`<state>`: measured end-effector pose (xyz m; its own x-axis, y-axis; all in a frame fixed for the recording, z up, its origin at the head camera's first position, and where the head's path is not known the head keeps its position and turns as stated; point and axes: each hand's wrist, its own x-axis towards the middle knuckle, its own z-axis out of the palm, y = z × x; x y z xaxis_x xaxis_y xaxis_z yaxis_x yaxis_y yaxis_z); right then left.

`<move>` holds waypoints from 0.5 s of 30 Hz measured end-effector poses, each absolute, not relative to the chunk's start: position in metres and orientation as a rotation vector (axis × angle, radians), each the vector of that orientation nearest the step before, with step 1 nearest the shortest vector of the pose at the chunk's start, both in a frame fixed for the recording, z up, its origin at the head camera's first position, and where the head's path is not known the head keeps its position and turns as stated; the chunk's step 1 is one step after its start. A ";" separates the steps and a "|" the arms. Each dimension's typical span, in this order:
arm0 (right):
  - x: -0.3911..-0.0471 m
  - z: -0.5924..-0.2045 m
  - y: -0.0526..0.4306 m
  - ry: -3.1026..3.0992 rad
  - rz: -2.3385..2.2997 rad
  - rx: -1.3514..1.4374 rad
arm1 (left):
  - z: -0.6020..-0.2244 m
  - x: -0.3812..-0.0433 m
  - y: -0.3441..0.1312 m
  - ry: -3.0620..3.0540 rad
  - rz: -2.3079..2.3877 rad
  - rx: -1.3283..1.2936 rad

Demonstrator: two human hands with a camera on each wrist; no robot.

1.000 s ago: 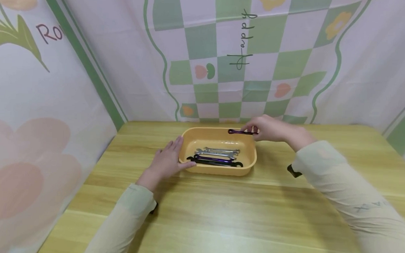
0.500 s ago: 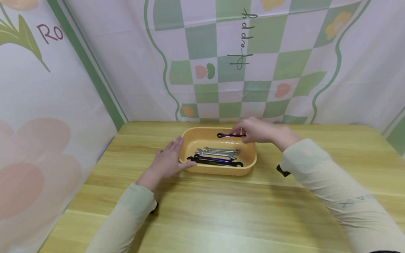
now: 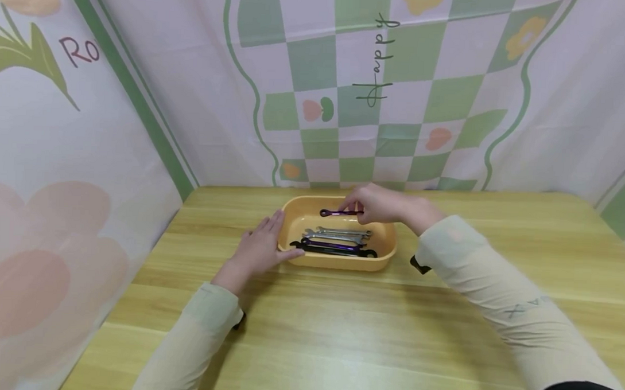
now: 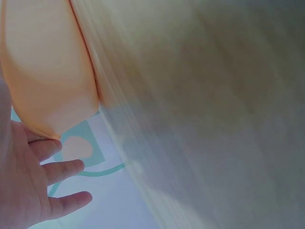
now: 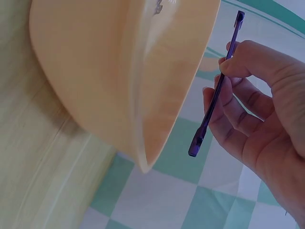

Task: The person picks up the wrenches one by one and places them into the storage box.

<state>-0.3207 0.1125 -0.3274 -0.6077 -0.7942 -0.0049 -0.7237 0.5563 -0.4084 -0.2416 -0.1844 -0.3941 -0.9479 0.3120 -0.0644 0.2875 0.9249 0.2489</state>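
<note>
A purple wrench (image 5: 215, 95) is pinched between the thumb and fingertips of my right hand (image 3: 376, 204), held over the back part of a yellow plastic basin (image 3: 341, 264). My left hand (image 3: 258, 247) rests against the basin's left end, its thumb over the front rim and its fingers straight along the outer wall; the left wrist view shows these fingers spread. Inside the basin lie silver wrenches (image 3: 334, 237), another purple wrench (image 3: 331, 245) and a black wrench (image 3: 336, 251), side by side near the front wall.
The basin stands near the back edge of a wooden table (image 3: 307, 332). Behind it hangs a checked curtain (image 3: 358, 142), and a flowered curtain (image 3: 74, 209) hangs at the left.
My right hand has moved left and slightly toward the front with the purple wrench, from the basin's back right corner to above its inside. The left hand has stayed put.
</note>
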 end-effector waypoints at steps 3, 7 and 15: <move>-0.320 -0.328 0.107 2.588 -0.561 -1.275 | -0.392 -0.241 -0.185 2.986 0.367 0.457; -0.317 -0.333 0.101 2.565 -0.557 -1.260 | -0.392 -0.240 -0.185 2.986 0.383 0.460; -0.314 -0.345 0.096 2.581 -0.540 -1.297 | -0.394 -0.239 -0.186 2.983 0.397 0.459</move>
<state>-0.3137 0.0961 -0.3455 -0.5940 -0.8043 -0.0162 -0.7303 0.5475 -0.4085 -0.2393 -0.1859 -0.3935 -0.9498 0.3077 -0.0561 0.2824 0.9207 0.2694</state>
